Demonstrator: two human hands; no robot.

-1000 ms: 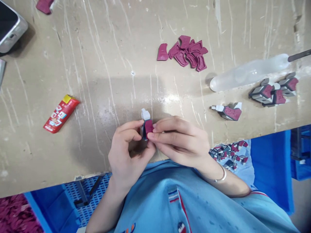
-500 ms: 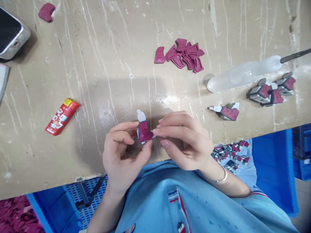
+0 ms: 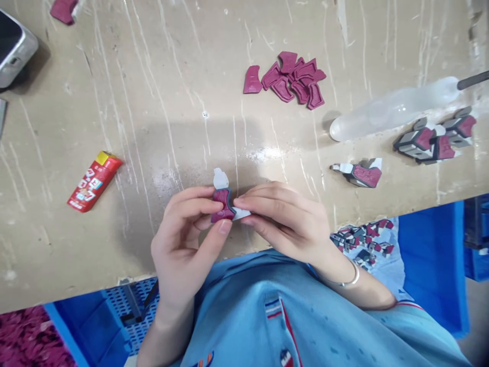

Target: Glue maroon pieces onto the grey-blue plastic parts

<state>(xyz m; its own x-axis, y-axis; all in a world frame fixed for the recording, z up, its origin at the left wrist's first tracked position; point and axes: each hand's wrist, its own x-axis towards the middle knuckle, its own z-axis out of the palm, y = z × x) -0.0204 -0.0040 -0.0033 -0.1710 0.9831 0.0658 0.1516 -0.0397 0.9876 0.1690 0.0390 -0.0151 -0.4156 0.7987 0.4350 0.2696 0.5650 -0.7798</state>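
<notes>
Above the table's near edge I hold a small plastic toy part (image 3: 222, 200), maroon on its face with dark grey edging and a whitish tab at the top. My left hand (image 3: 191, 229) grips its left side, fingertips on the maroon face and thumb at its lower edge. My right hand (image 3: 286, 219) pinches the white piece (image 3: 240, 213) that sticks out at the part's lower right. To the right lies a similar assembled part (image 3: 361, 173). Farther up sits a loose pile of maroon pieces (image 3: 294, 79).
A clear squeeze bottle (image 3: 393, 114) lies beside more assembled parts (image 3: 435, 140) at right. At left are a red packet (image 3: 94, 181) and a phone-like device (image 3: 15, 48). Blue bins (image 3: 431, 265) stand below the table edge, one with finished-looking parts (image 3: 362, 242).
My left fingers have moved onto the maroon face, and the part has turned slightly. More of the white piece now shows by my right fingertips. The whole view has shifted a little.
</notes>
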